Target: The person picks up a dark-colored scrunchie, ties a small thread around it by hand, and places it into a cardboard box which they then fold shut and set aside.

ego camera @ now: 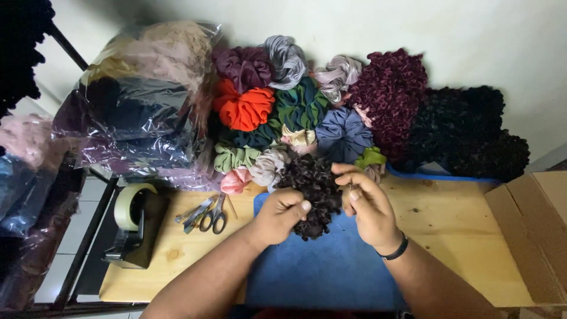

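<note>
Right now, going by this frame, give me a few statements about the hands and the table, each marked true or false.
1. Both hands, left and right, hold a dark brown scrunchie. True.
2. The scissors lie right of the hands. False: they lie to the left, beside the tape dispenser.
3. The right wrist wears a black band. True.
4. The blue mat is under the cardboard box. False: the box stands at the table's right edge, apart from the mat.

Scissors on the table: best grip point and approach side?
Probably take the scissors by the handle loops, from above on the near side. They lie flat on the wood table, loops toward the person, blades pointing away under the pink scrunchie, with snips close on their left.
</note>
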